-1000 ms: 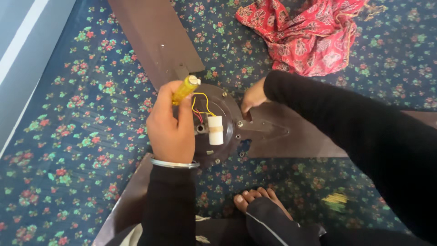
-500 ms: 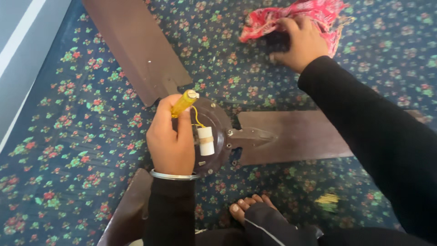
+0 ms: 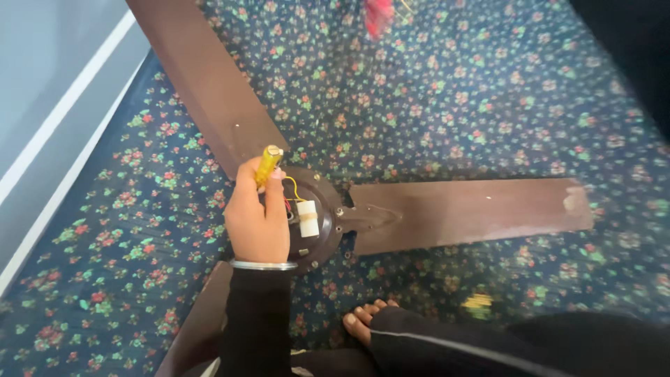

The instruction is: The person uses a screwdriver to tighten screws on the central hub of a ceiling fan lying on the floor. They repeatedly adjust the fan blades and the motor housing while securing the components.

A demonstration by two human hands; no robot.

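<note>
1. The left hand [image 3: 257, 225] is gripping a yellow screwdriver [image 3: 267, 165]; its fingers are wrapped tight around the handle, and the handle end is poking up just above the fan hub [image 3: 322, 230]; the tip is hidden behind the hand, so I cannot tell which screw it is sitting on.

2. The fan hub is the round dark middle of a brown ceiling fan lying flat on a flowery blue cloth [image 3: 453, 105]; one blade [image 3: 474, 209] is pointing away from the hub to the right, one blade [image 3: 202, 91] is pointing up and left from the hub, and a third is peeking out below the hub.

3. A small white cylinder [image 3: 308, 218] is sitting right on the hub, with yellow and red wires [image 3: 293, 192] looping beside it, very near the hand.

4. The right hand is not showing; only a dark sleeve is at the far right edge, well away from the hub; so I cannot tell if it is open or closed.

5. I think doing this well is meaning: keeping the screwdriver straight up over the screw, pushing down while turning slowly, and keeping the tip away from the wires beside the hub.

6. A bare foot [image 3: 363, 321] is resting just below the hub; it should be staying clear of the tool.
</note>
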